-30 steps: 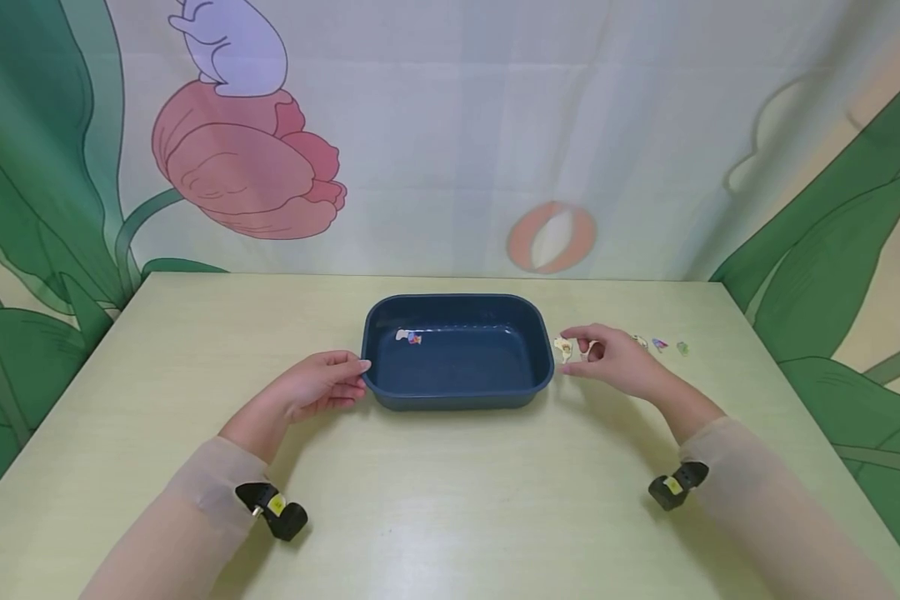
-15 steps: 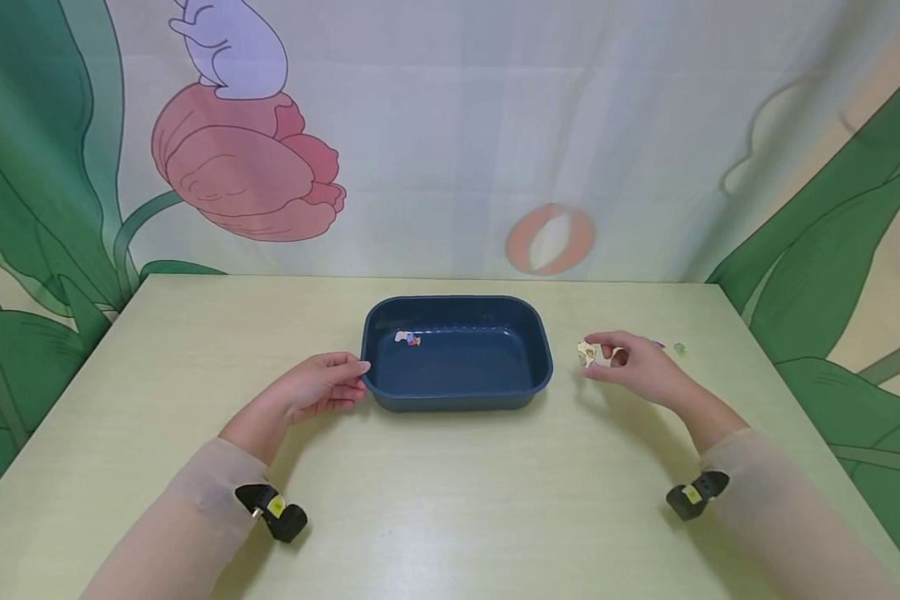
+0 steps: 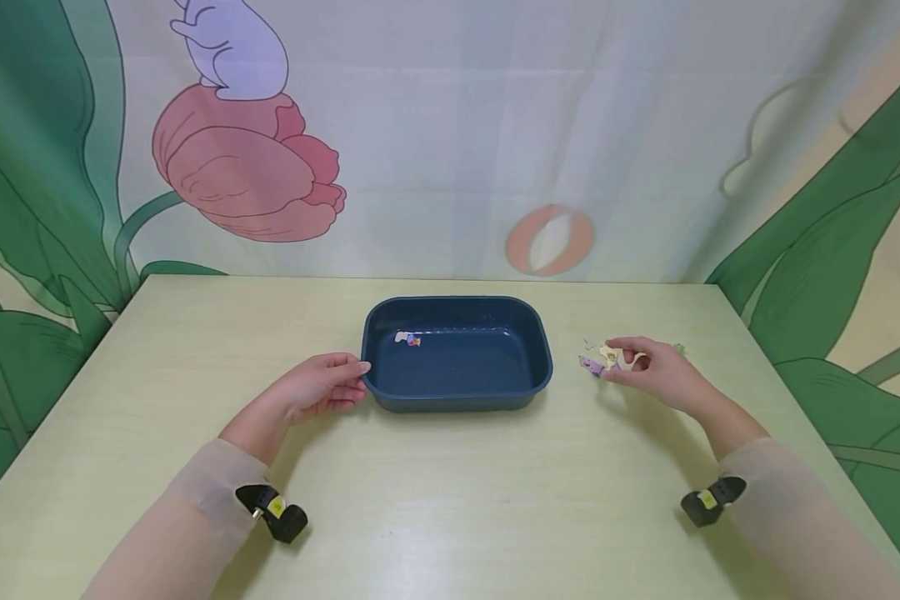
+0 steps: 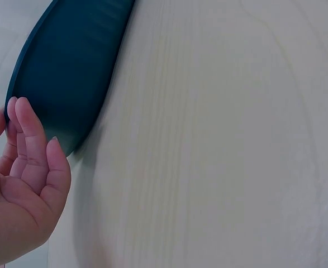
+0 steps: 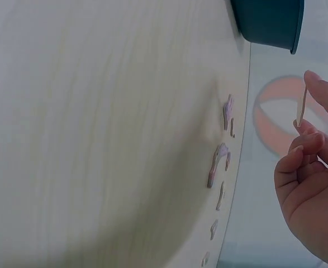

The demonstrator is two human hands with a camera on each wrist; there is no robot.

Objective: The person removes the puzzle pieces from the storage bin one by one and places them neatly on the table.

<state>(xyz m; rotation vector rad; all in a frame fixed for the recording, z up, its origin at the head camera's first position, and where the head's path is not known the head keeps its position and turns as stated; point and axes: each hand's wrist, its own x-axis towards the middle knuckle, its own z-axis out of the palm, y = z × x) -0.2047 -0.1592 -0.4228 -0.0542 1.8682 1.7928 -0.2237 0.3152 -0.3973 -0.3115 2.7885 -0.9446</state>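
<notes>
In the head view, my left hand [image 3: 326,382] pinches the left rim of a dark blue rectangular tray [image 3: 457,402]. The left wrist view shows the thumb and fingertips at the tray's edge. Right of the tray, my right hand [image 3: 662,372] holds a small cream-coloured flat cut-out piece [image 3: 610,356] between thumb and fingers, raised off the table. The right wrist view shows this piece [image 5: 302,110] edge-on, thin. Just beyond the fingertips a purple cut-out piece [image 3: 591,365] lies on the table. Inside the tray sits a small white, red and blue piece [image 3: 408,338].
Several more flat pieces lie in a row near the table's far edge, among them a purple one [image 5: 228,109] and a green one [image 3: 680,349], partly hidden by my right hand. A printed curtain [image 3: 435,142] hangs behind the table [image 3: 435,500].
My right hand has moved right, away from the tray, still holding the cream-coloured piece. The purple piece on the table has come into view. My left hand stays on the rim.
</notes>
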